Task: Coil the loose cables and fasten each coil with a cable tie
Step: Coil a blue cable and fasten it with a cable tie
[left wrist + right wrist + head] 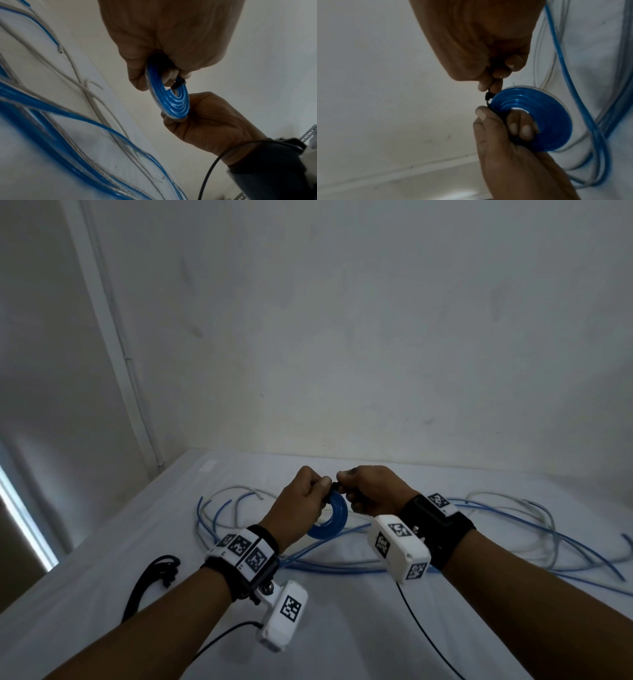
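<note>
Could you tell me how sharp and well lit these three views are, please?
Head view: dim, even light, the walls bowed by the wide lens, the blue coil small but fairly sharp. Left wrist view: the loose cables are smeared by blur, the coil clearer. Right wrist view: soft overall, the hands dark against the pale wall, the black cable tie only just legible.

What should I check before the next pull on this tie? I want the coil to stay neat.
1. Blue coil wound flat, turns together: ok.
2. Left hand grips the coil, fingers through its hole: ok.
3. Right hand pinches the cable tie at the coil's rim: ok.
4. Tie tail threaded through its head: cannot tell, the fingers hide it.
5. Coil lifted off the loose cables: ok.
6. Spare ties lie on the table to the left: ok.
</note>
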